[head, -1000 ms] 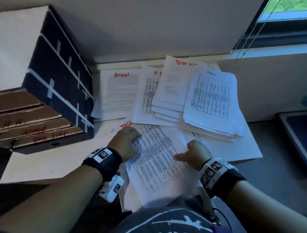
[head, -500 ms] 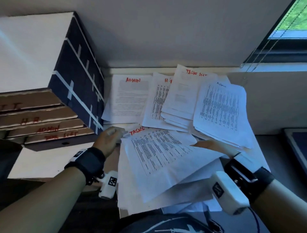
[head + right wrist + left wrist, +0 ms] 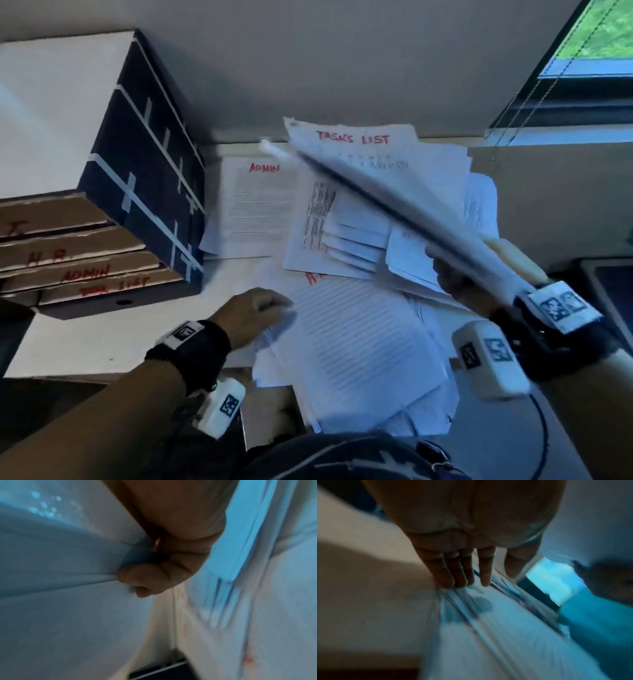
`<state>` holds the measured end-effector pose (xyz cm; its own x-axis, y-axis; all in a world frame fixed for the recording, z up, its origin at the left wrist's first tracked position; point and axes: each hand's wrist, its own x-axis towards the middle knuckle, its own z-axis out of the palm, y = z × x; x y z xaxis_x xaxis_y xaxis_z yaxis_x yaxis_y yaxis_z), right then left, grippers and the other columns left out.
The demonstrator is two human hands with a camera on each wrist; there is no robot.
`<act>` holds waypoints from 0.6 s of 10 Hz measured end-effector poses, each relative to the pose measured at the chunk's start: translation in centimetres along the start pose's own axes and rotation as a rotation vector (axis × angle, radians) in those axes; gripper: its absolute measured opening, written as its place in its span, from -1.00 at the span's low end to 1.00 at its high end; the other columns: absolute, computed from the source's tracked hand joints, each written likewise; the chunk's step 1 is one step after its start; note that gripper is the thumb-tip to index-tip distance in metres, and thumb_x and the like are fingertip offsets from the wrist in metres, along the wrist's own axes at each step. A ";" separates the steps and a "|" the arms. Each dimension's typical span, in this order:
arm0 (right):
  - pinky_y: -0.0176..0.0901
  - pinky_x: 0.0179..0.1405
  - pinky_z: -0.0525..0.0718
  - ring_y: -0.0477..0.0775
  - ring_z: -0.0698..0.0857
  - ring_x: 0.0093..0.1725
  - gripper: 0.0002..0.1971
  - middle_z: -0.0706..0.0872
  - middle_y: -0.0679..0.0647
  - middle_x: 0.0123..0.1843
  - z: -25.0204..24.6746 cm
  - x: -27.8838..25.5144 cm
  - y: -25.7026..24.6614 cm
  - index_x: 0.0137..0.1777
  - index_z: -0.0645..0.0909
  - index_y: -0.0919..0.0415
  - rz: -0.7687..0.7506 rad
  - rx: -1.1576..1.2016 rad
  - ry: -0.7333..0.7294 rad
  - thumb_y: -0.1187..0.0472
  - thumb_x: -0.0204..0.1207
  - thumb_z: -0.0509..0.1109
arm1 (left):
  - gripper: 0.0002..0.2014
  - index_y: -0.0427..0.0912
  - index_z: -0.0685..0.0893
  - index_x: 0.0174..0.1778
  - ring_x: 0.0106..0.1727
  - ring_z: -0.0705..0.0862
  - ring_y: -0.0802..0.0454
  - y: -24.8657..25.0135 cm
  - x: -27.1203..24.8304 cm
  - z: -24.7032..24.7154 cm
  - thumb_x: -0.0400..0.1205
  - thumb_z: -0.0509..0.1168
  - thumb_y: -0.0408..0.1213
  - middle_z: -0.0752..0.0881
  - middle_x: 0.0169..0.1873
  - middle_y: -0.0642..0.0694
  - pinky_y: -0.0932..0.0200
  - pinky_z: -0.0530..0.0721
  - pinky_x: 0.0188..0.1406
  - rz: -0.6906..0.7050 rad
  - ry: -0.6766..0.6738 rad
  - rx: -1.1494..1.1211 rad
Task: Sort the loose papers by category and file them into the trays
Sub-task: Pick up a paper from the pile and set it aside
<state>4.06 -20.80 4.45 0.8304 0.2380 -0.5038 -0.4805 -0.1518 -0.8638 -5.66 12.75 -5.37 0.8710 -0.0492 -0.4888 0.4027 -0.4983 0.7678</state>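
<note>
Right now the right hand (image 3: 479, 270) is gripping a lifted sheet (image 3: 394, 202), thumb and fingers pinched on it, holding it tilted above the sorted piles (image 3: 356, 219) at the desk's back. Left hand (image 3: 250, 315) is resting relaxed, straight fingers (image 3: 452, 574) touching the loose stack (image 3: 359, 342) near the desk's front edge. Labelled trays (image 3: 78, 260) are standing at left.

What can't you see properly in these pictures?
- Head view: the white printed sheet lifted by the right hand is motion-blurred; its text is unreadable.
- Head view: the top brown cardboard tray label is cut off by the left edge.
- Left wrist view: blur smears the white paper stack under the left hand's fingertips.
- Right wrist view: blurred; red marks unreadable.
</note>
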 end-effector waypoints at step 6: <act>-0.07 0.16 0.70 -0.06 0.79 0.02 -0.73 0.82 -0.04 -0.01 -0.3 4.2 9.5 0.08 0.69 0.08 -0.064 -0.306 0.048 0.47 0.56 0.40 | -0.87 -0.21 0.63 -0.18 -0.51 0.56 0.00 4.1 3.9 0.2 0.65 0.35 -0.48 0.61 -0.40 -0.18 0.22 0.58 -0.52 -0.167 0.067 -0.626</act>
<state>3.08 -21.58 -5.92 0.8719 0.2123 -0.4412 -0.3258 -0.4211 -0.8465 -0.70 10.31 -4.21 0.7902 0.0490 -0.6108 0.6041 0.1052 0.7900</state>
